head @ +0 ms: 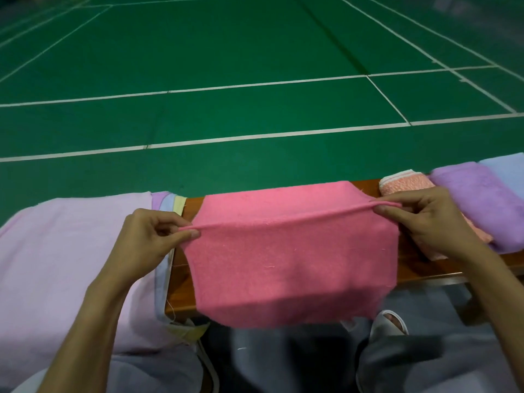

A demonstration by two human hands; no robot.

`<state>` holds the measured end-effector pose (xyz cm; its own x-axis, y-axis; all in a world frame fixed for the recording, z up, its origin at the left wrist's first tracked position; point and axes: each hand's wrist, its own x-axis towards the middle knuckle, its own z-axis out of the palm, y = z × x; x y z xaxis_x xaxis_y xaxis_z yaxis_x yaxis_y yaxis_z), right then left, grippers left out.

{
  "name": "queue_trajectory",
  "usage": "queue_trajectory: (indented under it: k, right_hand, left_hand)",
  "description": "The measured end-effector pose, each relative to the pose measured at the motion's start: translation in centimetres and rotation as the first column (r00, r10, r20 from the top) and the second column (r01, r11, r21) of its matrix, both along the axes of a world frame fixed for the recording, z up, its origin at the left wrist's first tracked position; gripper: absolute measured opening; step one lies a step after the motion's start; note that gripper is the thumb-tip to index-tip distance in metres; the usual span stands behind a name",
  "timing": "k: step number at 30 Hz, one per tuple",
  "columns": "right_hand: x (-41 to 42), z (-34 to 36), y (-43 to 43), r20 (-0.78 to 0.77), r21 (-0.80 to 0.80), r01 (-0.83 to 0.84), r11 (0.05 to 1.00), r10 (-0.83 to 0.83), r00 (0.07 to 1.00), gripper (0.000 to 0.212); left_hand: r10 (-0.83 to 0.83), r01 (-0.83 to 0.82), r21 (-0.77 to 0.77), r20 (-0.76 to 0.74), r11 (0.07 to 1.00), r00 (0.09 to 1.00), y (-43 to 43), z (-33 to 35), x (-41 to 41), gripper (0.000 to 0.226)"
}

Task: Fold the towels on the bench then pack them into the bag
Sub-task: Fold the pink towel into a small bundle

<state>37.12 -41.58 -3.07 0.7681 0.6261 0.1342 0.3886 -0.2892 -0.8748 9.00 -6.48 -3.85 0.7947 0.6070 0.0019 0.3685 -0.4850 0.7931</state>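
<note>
A pink towel [286,262] hangs stretched over the wooden bench [411,265], its far part lying on the bench and its near part drooping over the front edge. My left hand [153,239] pinches the towel's raised fold at the left end. My right hand [425,219] pinches the same fold at the right end. To the right lie folded towels: a peach one [405,184], a purple one [479,199] and a light blue one [507,168]. No bag can be made out.
A stack of unfolded towels, pale pink [56,265] on top with purple, blue and yellow edges beneath, covers the bench's left part. Beyond the bench spreads a green court floor [255,80] with white lines. A white slipper [388,321] shows below the bench.
</note>
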Motion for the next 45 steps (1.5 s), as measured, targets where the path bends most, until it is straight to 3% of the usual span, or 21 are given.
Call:
queue_trajectory:
  k: [2, 5, 10, 13, 16, 19, 22, 24, 26, 29, 31, 33, 36, 42, 44, 45]
  right_hand:
    - [0.1, 0.2, 0.0, -0.055, 0.038, -0.007, 0.999, 0.009, 0.998, 0.017]
    - [0.5, 0.8, 0.1, -0.165, 0.100, -0.016, 0.995, 0.033, 0.986, 0.008]
    - [1.8, 1.2, 0.3, -0.357, 0.098, -0.063, 0.993, 0.094, 0.929, 0.029]
    - [2.4, 1.1, 0.8, -0.481, 0.057, -0.053, 0.997, 0.074, 0.874, 0.035]
    - [2.6, 0.5, 2.2, -0.548, 0.084, 0.012, 0.996, 0.036, 0.835, 0.039]
    - [2.5, 0.7, 5.0, -0.487, 0.361, 0.175, 0.916, 0.025, 0.873, 0.035]
    - [2.4, 2.6, 6.0, -0.312, 0.666, 0.148, 0.732, 0.092, 0.946, 0.020]
    - [1.9, 4.3, 5.4, -0.232, 0.741, 0.062, 0.669, 0.168, 0.958, 0.018]
    - [1.3, 4.5, 4.2, -0.200, 0.733, -0.010, 0.680, 0.229, 0.953, 0.017]
    - [0.9, 2.5, 1.9, -0.286, 0.542, -0.076, 0.837, 0.268, 0.920, 0.021]
    - [1.3, 1.3, -0.1, -0.314, 0.245, -0.191, 0.950, 0.264, 0.912, 0.029]
    - [1.5, 1.0, -1.3, -0.316, -0.061, -0.351, 0.934, 0.315, 0.895, 0.018]
    - [1.5, 0.5, -1.9, -0.420, -0.294, -0.539, 0.789, 0.400, 0.814, 0.015]
    - [1.5, -0.1, -1.4, -0.648, -0.494, -0.730, 0.472, 0.360, 0.671, 0.010]
    - [1.5, 0.1, -1.2, -0.669, -0.541, -0.740, 0.399, 0.328, 0.667, 0.015]
    - [1.5, 0.4, -1.0, -0.662, -0.560, -0.728, 0.395, 0.315, 0.680, 0.019]
  left_hand:
    - [0.019, -0.019, 0.006, 0.036, 1.000, 0.999, 0.0, 0.1, 0.1, 0.013]
    - [0.035, -0.021, -0.130, 0.102, 0.991, 0.994, -0.1, 0.3, 0.4, 0.021]
    - [0.046, 0.012, -0.476, 0.110, 0.879, 0.993, -0.2, 0.4, 1.0, 0.030]
    - [0.078, -0.014, -0.543, 0.095, 0.840, 0.992, -0.1, 0.0, 1.4, 0.032]
    - [0.178, -0.052, -0.555, 0.176, 0.830, 0.968, 0.3, 0.1, 2.4, 0.034]
    - [0.289, -0.017, -0.552, 0.409, 0.833, 0.866, 0.5, 1.7, 3.8, 0.030]
    - [0.278, 0.140, -0.498, 0.670, 0.856, 0.688, 0.7, 3.7, 4.2, 0.017]
    - [0.237, 0.206, -0.449, 0.744, 0.869, 0.625, 0.7, 5.1, 3.3, 0.014]
    - [0.225, 0.190, -0.426, 0.745, 0.884, 0.628, 0.6, 5.5, 2.0, 0.020]
    - [0.234, 0.042, -0.441, 0.552, 0.896, 0.800, -0.1, 3.9, 0.3, 0.034]
    - [0.175, -0.045, -0.424, 0.272, 0.905, 0.946, -0.8, 2.2, -0.9, 0.051]
    - [0.042, -0.048, -0.436, -0.025, 0.899, 0.999, -1.5, 1.0, -1.8, 0.051]
    - [-0.203, 0.016, -0.523, -0.302, 0.852, 0.932, -2.2, 0.2, -2.0, 0.022]
    - [-0.520, 0.142, -0.626, -0.476, 0.767, 0.709, -2.6, 0.0, -1.5, 0.017]
    - [-0.570, 0.182, -0.613, -0.527, 0.769, 0.631, -2.9, 0.4, -1.3, 0.029]
    - [-0.548, 0.181, -0.587, -0.541, 0.789, 0.638, -2.9, 0.5, -1.0, 0.035]
